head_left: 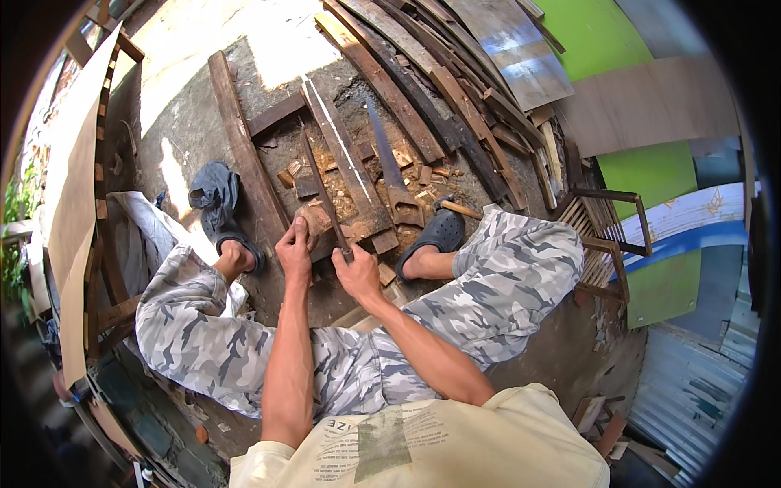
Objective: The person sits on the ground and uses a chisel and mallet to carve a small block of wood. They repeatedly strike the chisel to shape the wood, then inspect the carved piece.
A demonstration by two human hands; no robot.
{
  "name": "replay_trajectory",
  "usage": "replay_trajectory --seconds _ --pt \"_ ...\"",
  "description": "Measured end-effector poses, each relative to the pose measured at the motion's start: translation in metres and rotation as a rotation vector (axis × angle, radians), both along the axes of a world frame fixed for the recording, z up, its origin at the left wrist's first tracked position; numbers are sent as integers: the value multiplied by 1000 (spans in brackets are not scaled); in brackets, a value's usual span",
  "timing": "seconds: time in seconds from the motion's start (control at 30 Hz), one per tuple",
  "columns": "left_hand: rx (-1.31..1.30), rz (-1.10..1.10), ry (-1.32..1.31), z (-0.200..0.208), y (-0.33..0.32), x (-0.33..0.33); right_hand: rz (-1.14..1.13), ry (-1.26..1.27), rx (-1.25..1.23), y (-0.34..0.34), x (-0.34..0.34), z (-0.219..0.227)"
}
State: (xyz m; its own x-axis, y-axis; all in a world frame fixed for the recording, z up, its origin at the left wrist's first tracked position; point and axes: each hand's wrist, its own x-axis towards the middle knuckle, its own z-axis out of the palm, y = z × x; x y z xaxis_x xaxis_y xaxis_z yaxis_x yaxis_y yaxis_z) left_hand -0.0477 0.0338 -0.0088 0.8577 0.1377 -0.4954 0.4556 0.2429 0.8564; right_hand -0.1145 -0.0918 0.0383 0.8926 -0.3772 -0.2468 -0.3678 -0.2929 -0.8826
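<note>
Between my feet, my left hand point(294, 250) is closed on a small rounded block of brown wood point(316, 220). Close beside it, my right hand point(356, 272) is wrapped round the near end of a long, narrow dark tool point(322, 191), which points away from me. Its exact kind I cannot make out; it passes right by the block, and whether they touch is unclear. A handsaw point(386, 154) with a wooden handle lies on the ground just past my right hand. By my right clog point(440, 236) is a hammer point(460, 208).
Wood chips and offcuts point(423, 175) litter the ground. A white-striped plank point(338, 142) and a long beam point(242, 138) lie ahead. Boards are stacked point(455, 98) at the far right, near a small slatted wooden rack point(606, 236). A dark cloth point(215, 189) covers part of my left lower leg.
</note>
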Motion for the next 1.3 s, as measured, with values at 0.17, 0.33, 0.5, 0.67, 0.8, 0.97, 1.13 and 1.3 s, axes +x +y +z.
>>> replay_trajectory --seconds 0.17,0.33,0.5,0.67,0.8,0.97,1.13,1.3 --pt "-38 6 -50 3 -5 -1 -2 -199 60 -3 9 18" --pt "-30 -8 -43 -6 8 0 147 152 22 -2 1 -4" --pt "-34 24 -63 1 -2 -1 10 -127 134 -4 16 26" --pt "-14 51 -46 8 -6 0 116 111 55 -4 6 9" --pt "-16 51 -41 7 0 0 108 81 -21 -3 1 12" --pt "-38 36 -69 9 -3 -1 1 -115 141 -5 7 29" --pt "-5 13 -34 4 3 -1 182 121 54 -6 -7 7" --pt "-35 66 -23 7 2 0 46 -9 112 -11 3 47"
